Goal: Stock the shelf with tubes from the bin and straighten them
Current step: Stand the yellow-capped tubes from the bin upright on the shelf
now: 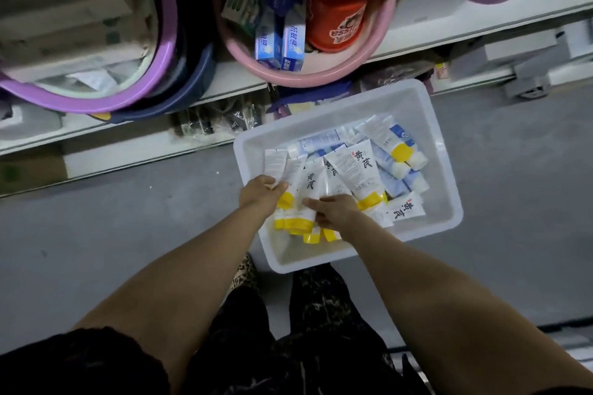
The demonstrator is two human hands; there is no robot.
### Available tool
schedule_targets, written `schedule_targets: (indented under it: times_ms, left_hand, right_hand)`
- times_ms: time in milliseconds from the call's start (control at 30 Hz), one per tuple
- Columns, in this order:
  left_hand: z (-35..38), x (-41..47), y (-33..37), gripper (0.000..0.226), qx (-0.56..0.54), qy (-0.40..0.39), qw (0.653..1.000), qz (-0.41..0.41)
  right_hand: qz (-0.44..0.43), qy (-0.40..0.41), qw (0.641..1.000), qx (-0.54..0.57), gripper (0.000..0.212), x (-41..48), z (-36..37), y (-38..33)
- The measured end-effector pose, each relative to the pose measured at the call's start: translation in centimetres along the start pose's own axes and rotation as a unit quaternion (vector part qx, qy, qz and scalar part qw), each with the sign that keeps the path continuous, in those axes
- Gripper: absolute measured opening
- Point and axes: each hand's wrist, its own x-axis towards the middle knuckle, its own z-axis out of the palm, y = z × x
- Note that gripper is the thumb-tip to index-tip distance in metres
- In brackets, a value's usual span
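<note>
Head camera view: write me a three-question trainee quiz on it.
1. True or false: the translucent white plastic bin stands on the grey floor.
2. The caps of the white squeeze tubes gripped by the left hand and right hand are: A red, B yellow, C green.
3. Fill in: the blue-and-white toothpaste boxes lie in the ____ round plastic basin.
Key: 1 true; 2 B; 3 pink.

The tubes (349,170) gripped by the left hand (261,194) and right hand (333,210) are smooth, glossy white plastic with shiny yellow plastic caps (369,200). Around both hands, the bin (446,202) is milky, translucent plastic. Left of the left hand, the floor (128,234) is matt grey. Well beyond the hands, the pink basin (308,78) is glossy plastic and holds slick printed cardboard cartons (292,48).
</note>
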Motion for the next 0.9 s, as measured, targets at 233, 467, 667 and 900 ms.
schedule_targets:
  times_ms: [233, 467, 667, 900]
  left_hand:
    - [1.4, -0.3, 0.7, 0.037, -0.011, 0.019, 1.000, -0.018]
    - [1.9, -0.3, 1.9, 0.033, 0.007, 0.013, 0.999, -0.053]
    - [0.6, -0.9, 2.2, 0.051, -0.158, -0.088, 0.977, -0.111]
    - [-3.0, -4.1, -0.6, 0.019, -0.321, -0.221, 0.906, -0.166]
  right_hand:
    - [0.009, -0.106, 0.991, 0.080, 0.038, -1.4, -2.6, -0.2]
    - [0.012, -0.136, 0.984, 0.111, 0.040, -2.0, -4.6, 0.1]
    - [-0.003, -0.105, 0.988, 0.113, 0.060, -2.8, -4.7, 0.4]
    - [-0.030, -0.078, 0.992, 0.094, 0.069, -7.3, -2.7, -0.7]
